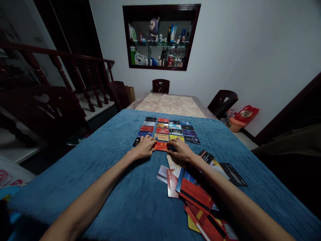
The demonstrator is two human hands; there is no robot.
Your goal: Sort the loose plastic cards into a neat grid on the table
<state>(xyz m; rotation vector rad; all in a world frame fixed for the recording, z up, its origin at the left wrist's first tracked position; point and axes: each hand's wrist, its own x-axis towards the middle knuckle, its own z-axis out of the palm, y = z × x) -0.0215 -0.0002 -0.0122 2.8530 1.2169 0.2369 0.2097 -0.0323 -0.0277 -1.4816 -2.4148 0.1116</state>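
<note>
A red card with yellow marks lies flat on the blue cloth, at the near end of a grid of cards. My left hand has its bent fingers at the card's left edge, beside a black card that it partly covers. At the right end of the red card, my right hand curls its fingertips onto the edge. Something dark blue shows under those fingers; its kind is hidden. Just beyond sits a yellow card, next to a tan card.
A loose, overlapping pile of cards, with an orange-red card on it, spreads under my right forearm. The blue cloth covers the near table. Dark chairs stand around it, and a railing runs along the left.
</note>
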